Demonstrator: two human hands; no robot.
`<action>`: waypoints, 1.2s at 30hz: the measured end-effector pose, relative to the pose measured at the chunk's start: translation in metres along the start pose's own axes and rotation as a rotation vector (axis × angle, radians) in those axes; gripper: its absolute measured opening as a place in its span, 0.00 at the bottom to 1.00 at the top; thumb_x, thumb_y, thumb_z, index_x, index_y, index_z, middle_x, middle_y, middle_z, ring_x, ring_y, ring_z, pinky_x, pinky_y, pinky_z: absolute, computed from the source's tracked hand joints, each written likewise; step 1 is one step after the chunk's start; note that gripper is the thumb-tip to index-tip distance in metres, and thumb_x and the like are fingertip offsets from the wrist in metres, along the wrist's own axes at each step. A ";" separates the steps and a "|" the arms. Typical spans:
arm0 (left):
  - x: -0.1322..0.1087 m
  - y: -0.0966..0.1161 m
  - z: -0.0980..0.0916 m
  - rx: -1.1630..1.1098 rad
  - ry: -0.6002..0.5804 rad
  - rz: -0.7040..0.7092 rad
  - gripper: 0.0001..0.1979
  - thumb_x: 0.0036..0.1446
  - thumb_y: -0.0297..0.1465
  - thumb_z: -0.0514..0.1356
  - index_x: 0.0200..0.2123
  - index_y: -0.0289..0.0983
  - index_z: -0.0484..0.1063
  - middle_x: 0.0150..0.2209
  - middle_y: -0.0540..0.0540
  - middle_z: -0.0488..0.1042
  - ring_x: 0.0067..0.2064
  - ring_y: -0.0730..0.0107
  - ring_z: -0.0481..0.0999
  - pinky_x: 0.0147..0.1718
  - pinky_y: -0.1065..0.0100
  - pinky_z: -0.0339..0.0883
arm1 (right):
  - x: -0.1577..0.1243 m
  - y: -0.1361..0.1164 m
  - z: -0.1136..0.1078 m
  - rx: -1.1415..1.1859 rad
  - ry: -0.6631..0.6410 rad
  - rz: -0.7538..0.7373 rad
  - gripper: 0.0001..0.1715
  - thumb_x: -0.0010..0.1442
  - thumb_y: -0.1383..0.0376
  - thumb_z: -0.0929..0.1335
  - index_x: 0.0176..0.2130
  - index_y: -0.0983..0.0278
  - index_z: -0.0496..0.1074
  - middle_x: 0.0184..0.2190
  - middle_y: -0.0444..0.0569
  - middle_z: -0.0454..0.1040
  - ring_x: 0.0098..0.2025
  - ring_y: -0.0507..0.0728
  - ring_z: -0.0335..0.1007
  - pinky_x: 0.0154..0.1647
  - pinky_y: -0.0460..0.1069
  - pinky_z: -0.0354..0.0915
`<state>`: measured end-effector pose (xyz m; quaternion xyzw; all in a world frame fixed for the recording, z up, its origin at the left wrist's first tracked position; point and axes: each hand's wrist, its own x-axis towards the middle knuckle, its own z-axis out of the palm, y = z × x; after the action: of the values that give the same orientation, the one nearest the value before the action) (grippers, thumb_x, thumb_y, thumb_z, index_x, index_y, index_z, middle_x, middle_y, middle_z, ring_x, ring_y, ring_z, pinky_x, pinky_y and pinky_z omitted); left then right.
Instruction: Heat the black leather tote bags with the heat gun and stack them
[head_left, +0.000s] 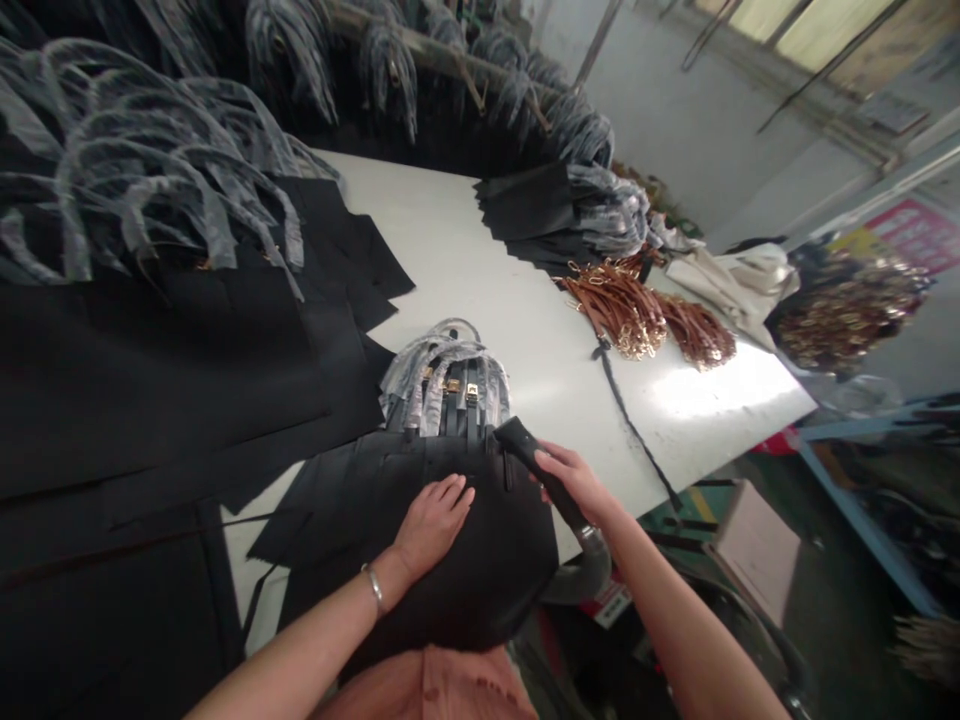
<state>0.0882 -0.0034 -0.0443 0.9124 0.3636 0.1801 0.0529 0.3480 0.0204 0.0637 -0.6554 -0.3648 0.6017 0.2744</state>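
My left hand (437, 522) lies flat on a black leather-like bag panel (480, 570), its fingers stretched out. Several such panels are stacked under it, their edges fanned to the left. Closed around the dark handle of a hand-held tool (551, 478) is my right hand (574, 482). The tool's blunt head is over the panel's upper right part, near a narrow black strap; whether it touches cannot be made out. A curved grey piece (589, 570) shows below the handle. Plastic-wrapped bag handles (450, 365) with gold-coloured buckles lie at the panels' far edge.
Large black panels with wrapped handles (165, 180) cover the left of the white table (540, 340). Farther right lie another stack of panels (529, 205), brown straps with gold-coloured clasps (619, 305) and a dark cord (634, 420). A pinkish board (757, 550) stands beyond the right edge.
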 end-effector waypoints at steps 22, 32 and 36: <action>-0.043 0.013 0.004 -0.137 0.006 -0.038 0.20 0.62 0.25 0.55 0.57 0.34 0.69 0.57 0.41 0.74 0.59 0.60 0.71 0.63 0.58 0.60 | -0.016 -0.001 0.026 -0.194 -0.327 0.226 0.37 0.57 0.49 0.71 0.61 0.61 0.68 0.26 0.41 0.70 0.19 0.47 0.64 0.18 0.44 0.64; -0.047 0.013 0.012 -0.126 -0.007 -0.031 0.21 0.63 0.26 0.52 0.59 0.34 0.68 0.59 0.40 0.72 0.62 0.59 0.69 0.63 0.57 0.61 | 0.033 -0.027 0.116 -0.221 -0.323 0.088 0.36 0.59 0.51 0.70 0.62 0.61 0.68 0.24 0.43 0.75 0.21 0.50 0.67 0.24 0.46 0.67; -0.046 0.014 0.011 -0.133 -0.031 -0.041 0.21 0.63 0.27 0.52 0.59 0.33 0.67 0.59 0.40 0.72 0.61 0.59 0.68 0.64 0.58 0.58 | 0.038 -0.032 0.122 -0.245 -0.391 0.098 0.36 0.58 0.49 0.71 0.60 0.61 0.70 0.21 0.42 0.72 0.19 0.50 0.64 0.23 0.46 0.66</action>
<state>0.0705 -0.0441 -0.0647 0.9020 0.3685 0.1887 0.1225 0.2228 0.0602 0.0514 -0.5718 -0.4489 0.6811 0.0875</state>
